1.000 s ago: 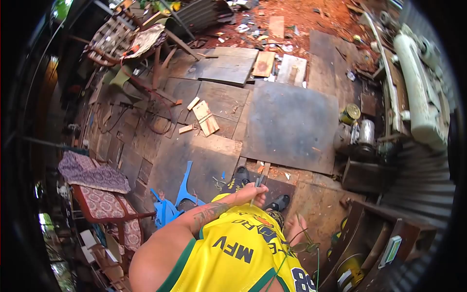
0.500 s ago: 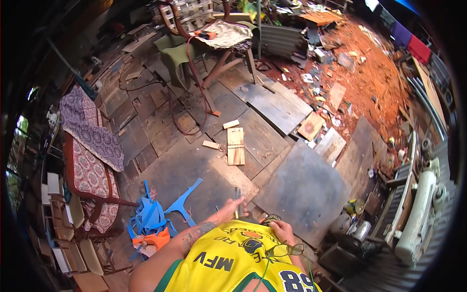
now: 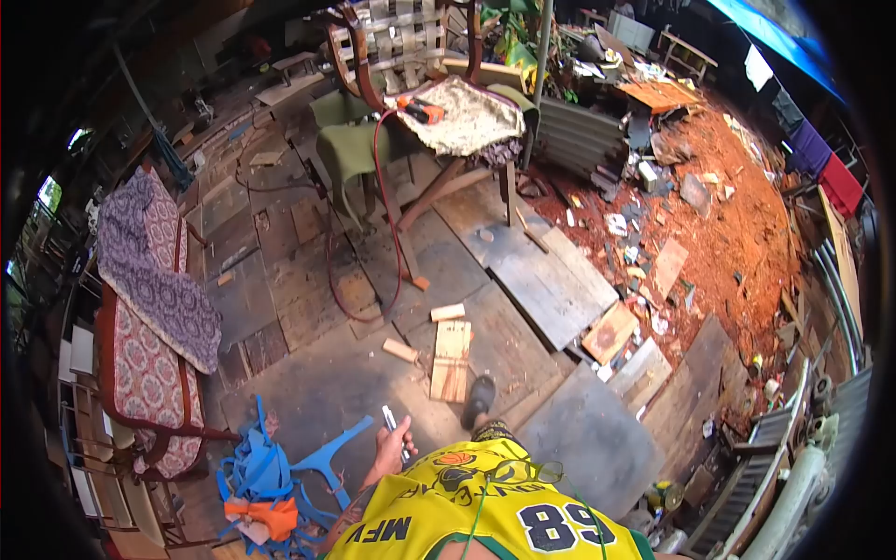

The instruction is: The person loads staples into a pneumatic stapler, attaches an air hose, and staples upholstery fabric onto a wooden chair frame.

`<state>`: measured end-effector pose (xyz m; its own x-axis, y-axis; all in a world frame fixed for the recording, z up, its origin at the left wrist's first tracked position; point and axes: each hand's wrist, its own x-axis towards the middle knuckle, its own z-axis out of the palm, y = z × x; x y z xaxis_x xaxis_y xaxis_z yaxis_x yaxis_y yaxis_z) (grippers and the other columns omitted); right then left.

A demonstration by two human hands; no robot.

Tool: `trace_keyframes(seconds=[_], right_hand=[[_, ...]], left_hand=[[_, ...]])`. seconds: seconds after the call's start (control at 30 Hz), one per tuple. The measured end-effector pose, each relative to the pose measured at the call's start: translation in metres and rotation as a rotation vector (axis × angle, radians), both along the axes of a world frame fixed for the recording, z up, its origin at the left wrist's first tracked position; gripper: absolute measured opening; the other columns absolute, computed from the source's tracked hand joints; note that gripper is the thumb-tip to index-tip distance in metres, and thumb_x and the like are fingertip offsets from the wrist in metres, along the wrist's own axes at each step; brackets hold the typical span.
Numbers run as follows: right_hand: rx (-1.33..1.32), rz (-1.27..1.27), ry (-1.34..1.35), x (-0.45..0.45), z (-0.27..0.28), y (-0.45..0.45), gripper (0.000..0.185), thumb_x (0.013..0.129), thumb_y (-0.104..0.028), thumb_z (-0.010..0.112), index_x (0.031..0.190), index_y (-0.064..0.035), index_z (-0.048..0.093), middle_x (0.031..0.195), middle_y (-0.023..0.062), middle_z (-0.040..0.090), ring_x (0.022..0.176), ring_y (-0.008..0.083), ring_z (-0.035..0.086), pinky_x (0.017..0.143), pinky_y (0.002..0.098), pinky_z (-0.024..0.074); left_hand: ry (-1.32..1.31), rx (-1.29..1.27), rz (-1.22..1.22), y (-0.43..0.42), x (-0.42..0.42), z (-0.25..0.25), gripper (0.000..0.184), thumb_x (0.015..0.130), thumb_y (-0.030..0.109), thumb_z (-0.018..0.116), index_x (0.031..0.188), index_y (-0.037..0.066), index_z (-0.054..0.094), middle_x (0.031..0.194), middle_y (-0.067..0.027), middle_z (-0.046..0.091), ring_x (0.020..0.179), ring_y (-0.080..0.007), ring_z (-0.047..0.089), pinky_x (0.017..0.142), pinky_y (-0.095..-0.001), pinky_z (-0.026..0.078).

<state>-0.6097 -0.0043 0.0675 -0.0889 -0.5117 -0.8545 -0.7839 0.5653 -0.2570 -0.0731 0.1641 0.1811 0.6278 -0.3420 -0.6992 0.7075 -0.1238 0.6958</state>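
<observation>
My left hand (image 3: 393, 442) is closed around a slim silvery tool (image 3: 389, 419), held low in front of me beside the yellow jersey (image 3: 467, 495). What the tool is cannot be made out. To its left lies a heap of blue straps (image 3: 261, 465) with an orange piece (image 3: 265, 516). My right hand does not show. Glasses on a green cord (image 3: 528, 471) hang at my chest. One dark sandal (image 3: 479, 400) is on the floor ahead, near light wooden pieces (image 3: 450, 361).
A wooden-framed chair (image 3: 352, 42) and a cloth-topped stand (image 3: 464, 117) with an orange tool (image 3: 421, 110) stand ahead, a red hose (image 3: 377, 177) trailing down. A patterned sofa (image 3: 149, 387) is left. Loose boards (image 3: 553, 287) and rubble (image 3: 719, 252) lie right.
The view has turned and moved toward the chair and wooden pieces. My left hand with the tool has shifted left, away from my body. My right hand has left the view.
</observation>
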Motion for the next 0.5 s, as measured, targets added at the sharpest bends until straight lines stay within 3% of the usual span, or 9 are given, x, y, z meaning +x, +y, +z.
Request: trace_keyframes(seconds=[0.1,0.23,0.27,0.3,0.33,0.37,0.4,0.5], right_hand=[[-0.123,0.117,-0.079,0.108,-0.013,-0.117,0.027,0.090,-0.023,0.065,0.085,0.0030,0.071,0.070,0.0175,0.068,0.063,0.0300,0.068,0.061,0.0438,0.0546],[-0.447,0.368,-0.269,0.269,0.003,-0.289,0.028,0.091,-0.026,0.062,0.083,-0.0003,0.070,0.068,0.0195,0.067,0.062,0.0307,0.067,0.064,0.0446,0.0527],[-0.553,0.486,-0.328,0.305,0.002,-0.331,0.029,0.094,-0.027,0.062,0.094,-0.0004,0.073,0.084,0.0217,0.072,0.076,0.0345,0.071,0.074,0.0453,0.0547],[-0.788,0.564,-0.459,0.341,0.011,-0.366,0.030,0.095,-0.026,0.065,0.108,-0.0002,0.072,0.079,0.0146,0.071,0.073,0.0197,0.068,0.068,0.0365,0.0546],[-0.827,0.614,-0.492,0.376,0.039,-0.396,0.034,0.097,-0.025,0.066,0.118,0.0020,0.069,0.092,0.0149,0.073,0.082,0.0168,0.068,0.076,0.0323,0.0550],[-0.670,0.500,-0.546,0.407,0.066,-0.421,0.036,0.097,-0.028,0.064,0.119,-0.0001,0.069,0.106,0.0219,0.074,0.097,0.0302,0.073,0.087,0.0382,0.0552],[-0.667,0.457,-0.588,0.435,0.097,-0.440,0.036,0.099,-0.027,0.063,0.122,0.0008,0.068,0.105,0.0182,0.075,0.095,0.0247,0.073,0.085,0.0353,0.0554],[-0.605,0.311,-0.616,0.470,0.115,-0.489,0.038,0.101,-0.028,0.062,0.124,0.0006,0.067,0.104,0.0153,0.076,0.092,0.0218,0.071,0.083,0.0346,0.0553]], left_hand=[[0.043,0.037,0.049,-0.045,0.062,-0.036,0.026,0.096,0.028,0.071,0.094,0.010,0.053,0.070,-0.0006,0.052,0.052,-0.0135,0.053,0.044,-0.0341,0.051],[0.010,0.170,0.160,-0.112,0.119,-0.018,0.025,0.097,0.027,0.069,0.096,0.009,0.053,0.072,-0.0012,0.052,0.054,-0.0142,0.054,0.046,-0.0355,0.053],[-0.031,0.129,0.126,-0.129,0.136,-0.008,0.023,0.098,0.026,0.068,0.098,0.009,0.052,0.075,-0.0021,0.053,0.056,-0.0148,0.055,0.049,-0.0364,0.056],[-0.077,0.078,0.093,-0.147,0.150,-0.001,0.021,0.099,0.024,0.066,0.101,0.009,0.051,0.078,-0.0031,0.053,0.058,-0.0153,0.055,0.051,-0.0373,0.058],[-0.061,0.090,0.094,-0.163,0.161,0.003,0.021,0.099,0.024,0.066,0.101,0.009,0.051,0.078,-0.0031,0.053,0.058,-0.0153,0.055,0.051,-0.0373,0.058],[-0.088,0.122,0.071,-0.178,0.173,0.005,0.023,0.098,0.023,0.065,0.106,0.008,0.050,0.082,-0.0042,0.054,0.060,-0.0160,0.057,0.053,-0.0369,0.059],[-0.119,0.149,0.045,-0.197,0.186,0.006,0.026,0.097,0.022,0.065,0.112,0.006,0.050,0.085,-0.0053,0.055,0.063,-0.0166,0.058,0.054,-0.0364,0.060],[-0.139,0.198,-0.085,-0.256,0.216,0.002,0.024,0.097,0.015,0.060,0.115,0.005,0.049,0.091,-0.0069,0.055,0.067,-0.0174,0.059,0.057,-0.0358,0.062]])
